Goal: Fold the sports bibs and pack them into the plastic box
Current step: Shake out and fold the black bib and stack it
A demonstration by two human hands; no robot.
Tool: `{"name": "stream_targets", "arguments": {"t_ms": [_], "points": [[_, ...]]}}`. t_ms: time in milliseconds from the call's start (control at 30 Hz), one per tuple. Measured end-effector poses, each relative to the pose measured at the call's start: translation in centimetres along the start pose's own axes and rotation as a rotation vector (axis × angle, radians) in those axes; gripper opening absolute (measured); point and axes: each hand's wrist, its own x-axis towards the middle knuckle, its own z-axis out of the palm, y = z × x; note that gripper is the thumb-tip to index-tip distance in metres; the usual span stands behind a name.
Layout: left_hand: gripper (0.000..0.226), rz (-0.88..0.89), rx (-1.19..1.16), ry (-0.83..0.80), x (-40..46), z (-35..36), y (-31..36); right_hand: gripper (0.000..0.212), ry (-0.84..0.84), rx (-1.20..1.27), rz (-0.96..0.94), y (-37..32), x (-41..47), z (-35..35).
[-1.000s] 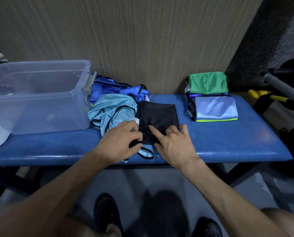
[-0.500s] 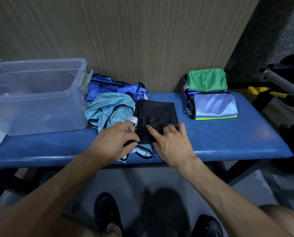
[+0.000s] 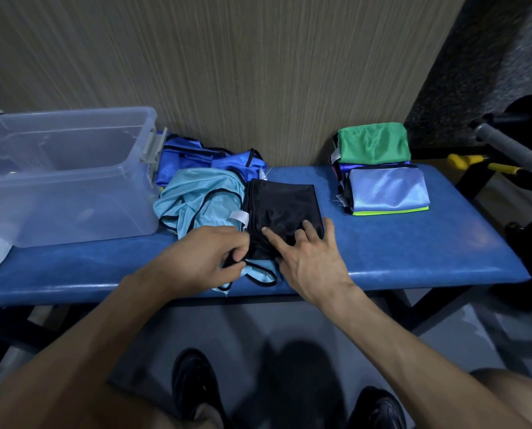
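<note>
Black bib folded on bench, long axis 12 to 6; right hand flat on its near end, fingers straight; left hand pinches its 7 o'clock corner; plastic box at 9 o'clock.
</note>
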Motion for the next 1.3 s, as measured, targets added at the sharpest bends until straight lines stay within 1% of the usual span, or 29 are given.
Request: {"name": "stream_targets", "arguments": {"t_ms": [67,133,167,200,267,333,400,467,533,567,633,700,733,767,833,867,933,1033,1067,1133,1167,1233,1267,1300], "points": [[0.019,-0.009,-0.020,0.018,0.3,-0.2,0.3,0.064,-0.001,0.010,0.002,0.0,0.0,-0.2],[0.015,-0.075,-0.032,0.019,0.4,-0.3,0.2,0.063,-0.012,0.012,-0.002,0.0,-0.1,-0.3],[0.014,-0.109,0.008,0.010,0.5,-0.2,0.1,0.063,-0.016,0.008,-0.004,0.0,-0.1,-0.3],[0.021,-0.138,0.083,0.001,0.5,-0.2,0.1,0.064,-0.018,0.004,-0.005,0.0,-0.1,-0.4],[0.042,-0.190,0.249,-0.014,0.4,0.4,0.2,0.064,-0.028,0.005,-0.007,0.0,-0.1,-0.5],[0.052,-0.255,0.320,-0.023,0.4,1.2,1.1,0.064,-0.033,0.013,-0.008,0.0,0.0,-0.5],[0.046,-0.320,0.371,-0.060,0.5,2.3,1.9,0.065,-0.042,0.014,-0.014,0.0,0.0,-0.4],[0.029,-0.359,0.402,-0.071,0.4,3.1,2.2,0.065,-0.047,0.022,-0.018,0.0,0.0,-0.4],[0.016,-0.373,0.313,-0.049,-0.1,3.2,2.0,0.066,-0.060,0.018,-0.026,-0.1,-0.1,-0.5],[0.014,-0.371,0.226,-0.043,-0.4,3.1,1.7,0.065,-0.062,0.009,-0.034,-0.1,-0.1,-0.5],[0.029,-0.376,0.012,-0.061,-1.0,2.8,1.2,0.062,-0.067,-0.009,-0.048,-0.1,-0.3,-0.6],[0.041,-0.357,-0.136,-0.117,-1.2,2.3,1.1,0.060,-0.077,-0.027,-0.059,-0.2,-0.5,-0.9],[0.039,-0.329,-0.184,-0.139,-1.2,2.0,1.2,0.060,-0.078,-0.029,-0.063,-0.2,-0.5,-0.9],[0.033,-0.291,-0.216,-0.149,-1.2,1.6,1.2,0.060,-0.085,-0.029,-0.063,-0.2,-0.6,-1.0],[0.017,-0.190,-0.210,-0.145,-1.1,1.0,0.7,0.061,-0.103,-0.023,-0.055,-0.2,-0.6,-1.3],[0.014,-0.122,-0.162,-0.132,-1.1,0.8,0.2,0.060,-0.102,-0.016,-0.052,-0.2,-0.6,-1.4],[0.012,0.005,-0.064,-0.099,-0.9,0.7,-0.7,0.060,-0.110,0.000,-0.051,-0.3,-0.6,-1.2],[0.012,0.100,-0.057,-0.119,0.5,0.5,-1.3,0.061,-0.117,-0.001,-0.049,-0.4,-0.4,-1.3],[0.009,0.096,-0.098,-0.146,1.2,0.3,-1.2,0.060,-0.119,-0.015,-0.049,-0.4,-0.4,-1.3],[0.009,0.027,-0.267,-0.186,2.7,0.2,-1.1,0.059,-0.123,-0.033,-0.046,-0.5,-0.5,-1.2],[0.012,-0.032,-0.342,-0.155,3.3,0.4,-1.0,0.057,-0.126,-0.033,-0.047,-0.6,-0.5,-1.1],[0.013,-0.168,-0.425,0.016,4.7,1.0,-1.2,0.054,-0.140,-0.037,-0.050,-0.5,-0.6,-1.1],[0.012,-0.232,-0.432,0.105,5.3,1.4,-1.3,0.052,-0.154,-0.037,-0.055,-0.6,-0.6,-1.3],[0.013,-0.281,-0.414,0.161,5.8,1.9,-1.4,0.051,-0.158,-0.030,-0.058,-0.6,-0.6,-1.3]]}}
